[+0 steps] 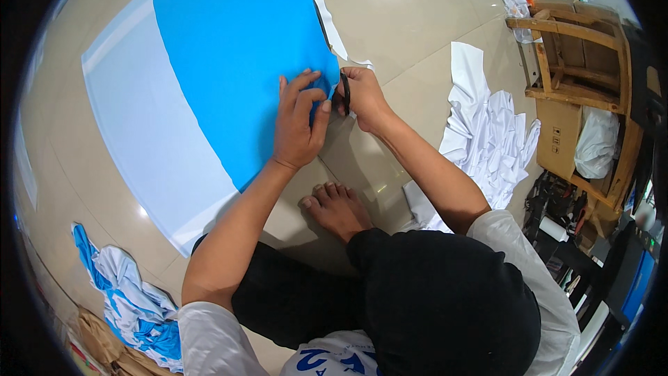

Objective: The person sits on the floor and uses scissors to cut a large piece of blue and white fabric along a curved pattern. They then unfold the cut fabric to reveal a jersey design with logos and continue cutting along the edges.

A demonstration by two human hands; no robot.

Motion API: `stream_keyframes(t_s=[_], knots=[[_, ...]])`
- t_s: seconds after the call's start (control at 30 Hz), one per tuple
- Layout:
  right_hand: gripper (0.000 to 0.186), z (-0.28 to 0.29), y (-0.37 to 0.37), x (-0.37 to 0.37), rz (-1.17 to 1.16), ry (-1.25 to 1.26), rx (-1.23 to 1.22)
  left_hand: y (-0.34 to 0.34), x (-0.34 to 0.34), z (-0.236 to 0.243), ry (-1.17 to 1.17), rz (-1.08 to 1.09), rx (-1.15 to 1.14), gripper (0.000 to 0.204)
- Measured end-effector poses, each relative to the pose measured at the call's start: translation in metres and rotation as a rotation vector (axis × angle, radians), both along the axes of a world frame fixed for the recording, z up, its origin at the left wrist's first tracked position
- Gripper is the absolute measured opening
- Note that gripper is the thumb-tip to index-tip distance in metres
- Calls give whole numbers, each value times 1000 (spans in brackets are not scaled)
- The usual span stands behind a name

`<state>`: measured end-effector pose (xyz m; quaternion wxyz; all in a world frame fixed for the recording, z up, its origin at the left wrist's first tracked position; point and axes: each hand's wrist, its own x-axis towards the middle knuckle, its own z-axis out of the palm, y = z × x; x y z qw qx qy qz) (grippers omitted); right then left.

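As scissors (346,92) meet blue fabric (240,49), white cloth (492,141) nearby, chair (574,98) beyond

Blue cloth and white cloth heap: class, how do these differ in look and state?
The blue cloth is spread mostly flat; the white cloth heap is bunched in folds. The blue cloth is vivid blue, the white cloth heap white. The left hand rests on the blue cloth, not the white cloth heap. Both lie over the tiled floor.

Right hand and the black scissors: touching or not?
Touching. The head view shows the right hand closed around the handle loop of the black scissors, no gap between them.
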<state>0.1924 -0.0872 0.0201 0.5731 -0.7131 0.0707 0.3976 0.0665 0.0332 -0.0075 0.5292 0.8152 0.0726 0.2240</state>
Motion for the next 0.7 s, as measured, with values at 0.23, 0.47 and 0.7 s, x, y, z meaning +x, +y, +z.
stream_keyframes(t_s=[0.23, 0.47, 0.7], knots=[[13, -1, 0, 0, 11, -2, 6, -1, -1, 0, 5, -3, 13, 11], [15, 0, 2, -1, 17, -27, -32, 0, -2, -2, -5, 17, -1, 11], [21, -3, 1, 6, 19, -40, -42, 0, -1, -1, -16, 10, -8, 10]])
